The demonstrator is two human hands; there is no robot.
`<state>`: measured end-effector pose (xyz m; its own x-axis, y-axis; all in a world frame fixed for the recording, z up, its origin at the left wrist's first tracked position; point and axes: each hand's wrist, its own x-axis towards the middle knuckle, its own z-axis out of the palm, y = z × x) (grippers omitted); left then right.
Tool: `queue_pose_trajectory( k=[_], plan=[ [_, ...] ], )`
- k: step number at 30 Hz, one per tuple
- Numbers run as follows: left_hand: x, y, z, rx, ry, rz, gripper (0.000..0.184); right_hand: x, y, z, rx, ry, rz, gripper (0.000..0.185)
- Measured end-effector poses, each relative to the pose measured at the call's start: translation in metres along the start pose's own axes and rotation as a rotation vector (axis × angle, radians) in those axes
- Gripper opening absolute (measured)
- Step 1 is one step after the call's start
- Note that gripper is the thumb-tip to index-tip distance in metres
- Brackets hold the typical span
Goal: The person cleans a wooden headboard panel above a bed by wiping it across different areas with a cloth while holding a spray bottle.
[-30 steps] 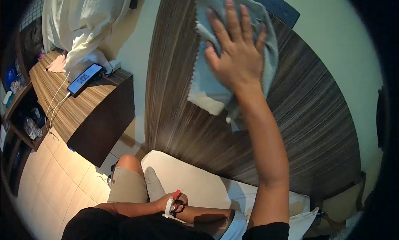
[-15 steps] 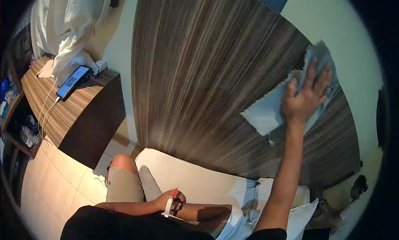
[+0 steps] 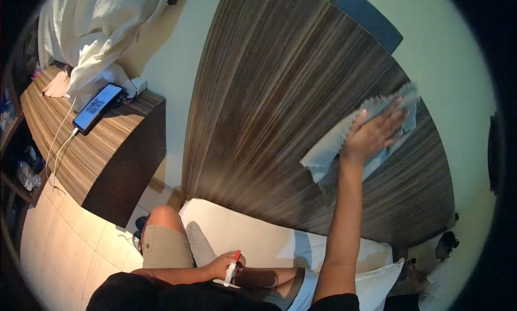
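Observation:
My right hand holds a light blue-grey cloth flat against a large brown wood-grain headboard. Its fingers are spread over the cloth, near the board's curved right edge. The cloth is frayed along its border, and one corner hangs loose at the lower left. Low in front of my body, my left hand is closed around a spray bottle with a red-and-white head. The bottle's lower part is hidden.
A white mattress meets the headboard's foot. On the left, a wooden side table carries a phone with cables and draped white fabric. A dark blue panel sits behind the headboard's top. Another person is at lower right.
My right hand and the cloth have slid left and slightly down across the headboard. The view has shifted a little. My left hand still holds the spray bottle.

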<state>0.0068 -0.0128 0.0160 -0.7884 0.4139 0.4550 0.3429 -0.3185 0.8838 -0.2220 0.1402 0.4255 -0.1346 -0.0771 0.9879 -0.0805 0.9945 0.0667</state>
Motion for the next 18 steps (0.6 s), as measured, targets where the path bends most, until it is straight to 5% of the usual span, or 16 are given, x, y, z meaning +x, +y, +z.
queue_pose_trajectory(
  k=[12, 18],
  plan=[
    [0.001, 0.006, -0.016, -0.074, -0.058, 0.065, 0.023, 0.088, -0.183, 0.024, 0.172, 0.088, -0.440, 0.072],
    [-0.005, -0.003, -0.016, 0.015, -0.086, -0.002, 0.025, 0.109, -0.226, 0.018, 0.064, -0.149, -0.521, 0.070]
  ],
)
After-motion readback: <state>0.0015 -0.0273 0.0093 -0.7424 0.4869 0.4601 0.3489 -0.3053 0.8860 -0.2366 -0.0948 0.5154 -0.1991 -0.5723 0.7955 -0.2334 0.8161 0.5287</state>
